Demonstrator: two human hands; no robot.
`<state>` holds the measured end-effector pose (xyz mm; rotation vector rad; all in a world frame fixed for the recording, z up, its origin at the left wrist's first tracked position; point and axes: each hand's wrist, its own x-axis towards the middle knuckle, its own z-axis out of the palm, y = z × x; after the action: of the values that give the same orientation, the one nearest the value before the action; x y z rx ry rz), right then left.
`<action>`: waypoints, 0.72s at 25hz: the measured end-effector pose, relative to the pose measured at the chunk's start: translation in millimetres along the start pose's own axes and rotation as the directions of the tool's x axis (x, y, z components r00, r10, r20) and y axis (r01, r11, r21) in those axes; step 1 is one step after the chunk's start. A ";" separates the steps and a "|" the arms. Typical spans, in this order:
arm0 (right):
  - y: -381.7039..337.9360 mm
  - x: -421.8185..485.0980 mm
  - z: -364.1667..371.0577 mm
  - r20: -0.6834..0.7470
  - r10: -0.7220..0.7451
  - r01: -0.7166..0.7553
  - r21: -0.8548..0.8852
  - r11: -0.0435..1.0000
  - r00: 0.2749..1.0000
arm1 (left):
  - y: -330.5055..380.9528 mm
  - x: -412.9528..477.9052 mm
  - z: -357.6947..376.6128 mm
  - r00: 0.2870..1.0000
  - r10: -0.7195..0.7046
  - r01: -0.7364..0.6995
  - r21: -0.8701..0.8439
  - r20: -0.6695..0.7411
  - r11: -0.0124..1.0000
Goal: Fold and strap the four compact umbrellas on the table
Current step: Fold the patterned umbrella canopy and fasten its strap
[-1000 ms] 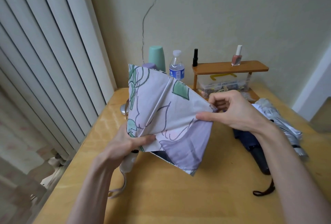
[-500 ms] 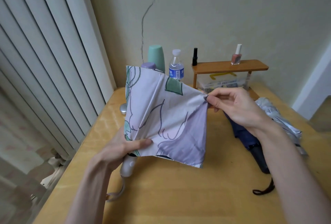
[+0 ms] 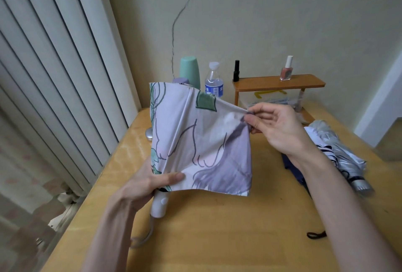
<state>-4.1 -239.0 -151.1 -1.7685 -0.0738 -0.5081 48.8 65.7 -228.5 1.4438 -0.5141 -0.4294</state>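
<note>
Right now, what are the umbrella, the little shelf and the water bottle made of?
The umbrella has a cover that looks like thin, smooth cloth, probably synthetic: it creases and drapes softly. The shelf looks like wood with a smooth brown finish, though it could be veneer. The water bottle looks like clear plastic: you can see through it.

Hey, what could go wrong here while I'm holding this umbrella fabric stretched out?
The right hand pinches only a fabric corner of the floral umbrella, which the left hand grips near its handle; the corner may slip and the pleat collapse. The water bottle stands behind the canopy; a swing might knock it over.
</note>
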 end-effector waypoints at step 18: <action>-5.8 -0.5 8.6 -0.133 0.141 -0.093 0.313 0.945 0.981 | -3.9 10.1 -0.7 0.985 0.041 -0.035 0.038 -0.168 0.999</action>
<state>-3.8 -229.2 -147.5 -1.4165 0.0587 -0.5154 57.6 60.2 -231.7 1.4861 -0.4139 -0.2658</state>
